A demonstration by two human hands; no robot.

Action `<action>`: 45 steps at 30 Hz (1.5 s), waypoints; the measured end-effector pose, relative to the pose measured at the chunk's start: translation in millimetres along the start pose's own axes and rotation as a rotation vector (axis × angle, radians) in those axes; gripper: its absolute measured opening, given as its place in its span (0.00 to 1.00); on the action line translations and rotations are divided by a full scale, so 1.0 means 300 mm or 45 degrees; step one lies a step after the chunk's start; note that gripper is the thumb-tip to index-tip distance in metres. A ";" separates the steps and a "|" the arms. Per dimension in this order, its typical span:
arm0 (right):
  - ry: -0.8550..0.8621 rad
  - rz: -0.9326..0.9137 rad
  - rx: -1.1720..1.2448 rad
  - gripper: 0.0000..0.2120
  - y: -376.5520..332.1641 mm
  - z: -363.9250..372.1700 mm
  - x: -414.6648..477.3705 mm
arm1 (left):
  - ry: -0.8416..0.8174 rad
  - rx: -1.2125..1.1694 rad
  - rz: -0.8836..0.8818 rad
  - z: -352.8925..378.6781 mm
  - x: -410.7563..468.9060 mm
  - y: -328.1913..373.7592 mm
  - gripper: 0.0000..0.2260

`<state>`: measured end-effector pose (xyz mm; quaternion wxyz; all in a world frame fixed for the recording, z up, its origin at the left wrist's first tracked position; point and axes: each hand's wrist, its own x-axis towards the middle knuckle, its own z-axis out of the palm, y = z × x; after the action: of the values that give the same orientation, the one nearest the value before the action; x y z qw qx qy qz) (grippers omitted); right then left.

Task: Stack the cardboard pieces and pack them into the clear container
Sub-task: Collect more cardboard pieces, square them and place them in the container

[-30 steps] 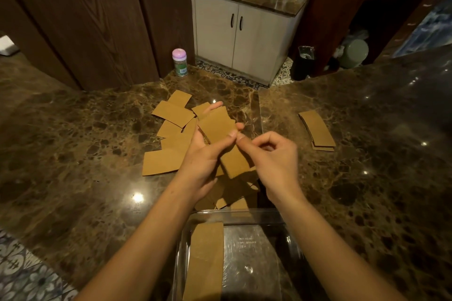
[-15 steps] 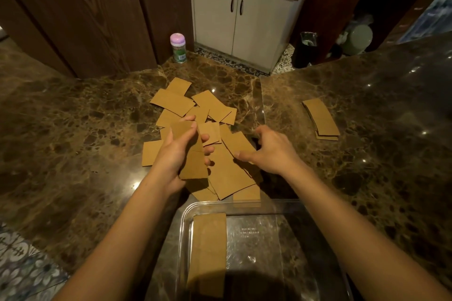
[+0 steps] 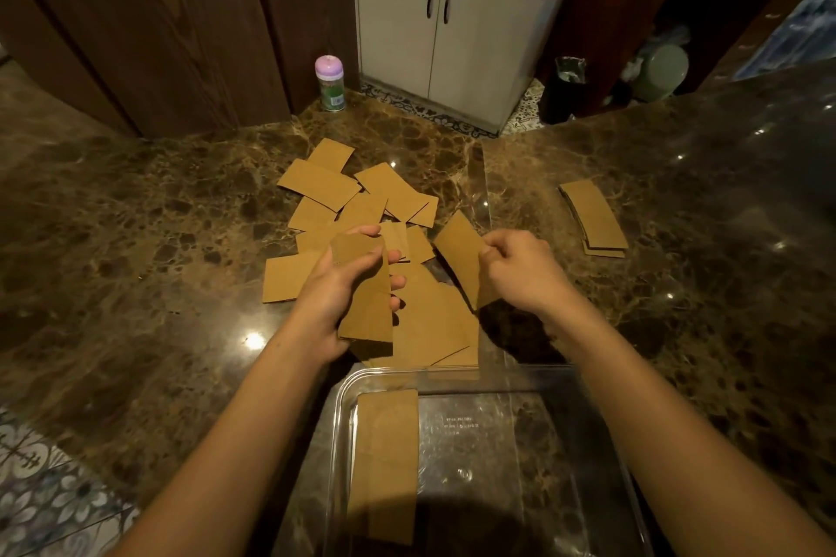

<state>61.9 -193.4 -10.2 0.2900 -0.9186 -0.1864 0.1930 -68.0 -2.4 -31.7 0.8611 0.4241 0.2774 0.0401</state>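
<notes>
Several brown cardboard pieces [image 3: 319,183] lie scattered on the dark marble counter in front of me. My left hand [image 3: 334,289] grips a small stack of cardboard pieces [image 3: 366,303] held upright above the pile. To its right, my right hand [image 3: 520,269] pinches one cardboard piece [image 3: 461,258] lifted off the pile and tilted. The clear container [image 3: 601,434] sits at the near edge below my hands, with a stack of cardboard [image 3: 384,466] lying flat along its left side.
A separate neat cardboard stack [image 3: 592,217] lies to the right on the counter. A bottle with a purple cap [image 3: 330,81] stands at the counter's far edge. White cabinets and a sink are beyond, and patterned floor tiles show at lower left.
My right hand has closed on a cardboard piece and lifted it from the pile. My left hand still holds its stack, now slightly lower and nearer.
</notes>
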 end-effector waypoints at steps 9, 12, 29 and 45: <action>-0.054 -0.026 0.929 0.08 -0.080 -0.063 -0.106 | -0.093 -0.006 0.119 0.082 -0.012 0.007 0.20; -0.092 -0.133 0.877 0.07 -0.128 -0.031 -0.116 | -0.110 0.071 0.188 0.115 -0.018 0.018 0.23; -0.561 -0.675 -0.556 0.43 -0.113 0.099 -0.042 | 0.233 0.039 0.233 -0.100 -0.029 0.090 0.09; -0.077 -0.529 -0.074 0.13 -0.043 0.068 -0.044 | 0.181 -0.016 0.175 -0.072 -0.023 0.055 0.13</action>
<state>38.1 -180.2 -14.4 0.2913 -0.8622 -0.3859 0.1511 -82.1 21.3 -26.6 0.8370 0.4330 0.3079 0.1309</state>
